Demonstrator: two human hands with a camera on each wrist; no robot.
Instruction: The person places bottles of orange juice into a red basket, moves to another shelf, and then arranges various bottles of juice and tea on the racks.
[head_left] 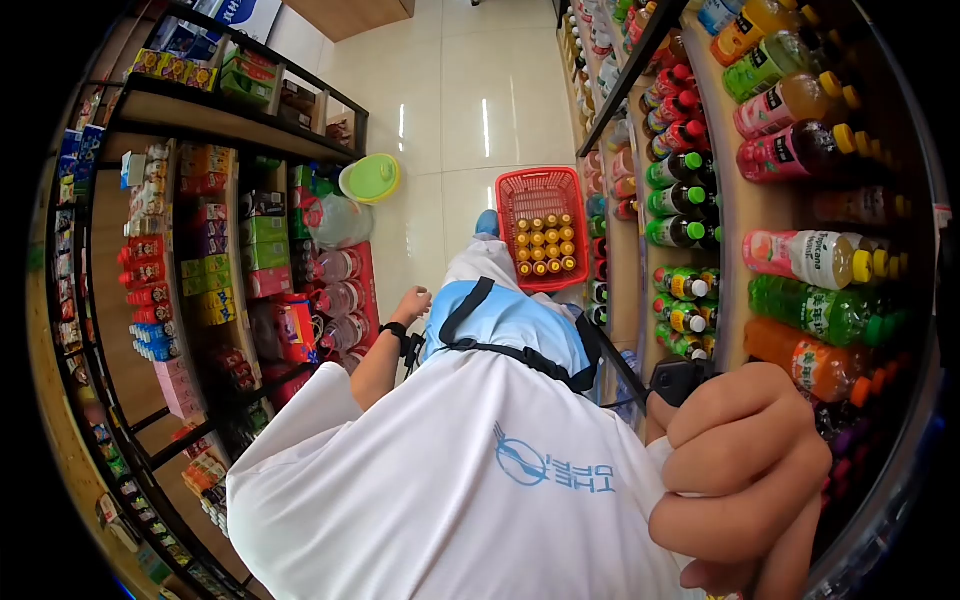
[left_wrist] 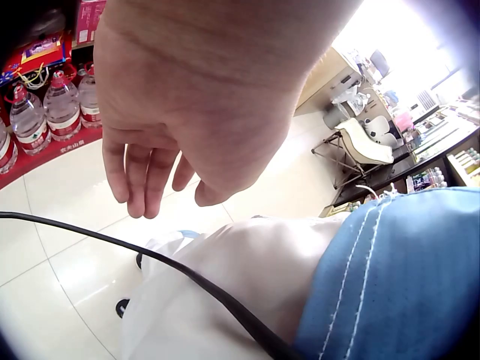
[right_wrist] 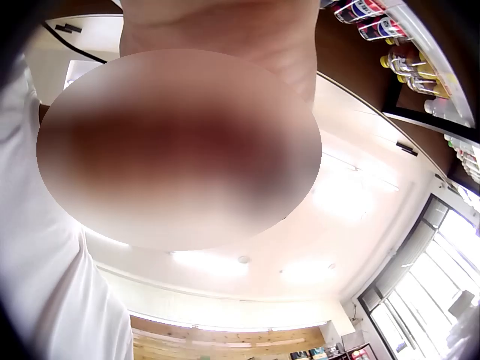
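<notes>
Two hands in view. Left hand (head_left: 410,306): grip released, fingers hanging loose near water jugs (head_left: 342,298). Right hand (head_left: 745,470): fingers curled, near shelved drink bottles (head_left: 795,345); can't tell if grip holds anything. Red basket (head_left: 538,184) with yellow-capped bottles (head_left: 546,246) at one end sits on floor (head_left: 510,100), beside blue shoe (head_left: 487,222).

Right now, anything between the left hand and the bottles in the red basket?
Yes: in the head view, the white trouser leg lies between the left hand and the red basket. Nothing visible covers the bottles.
</notes>
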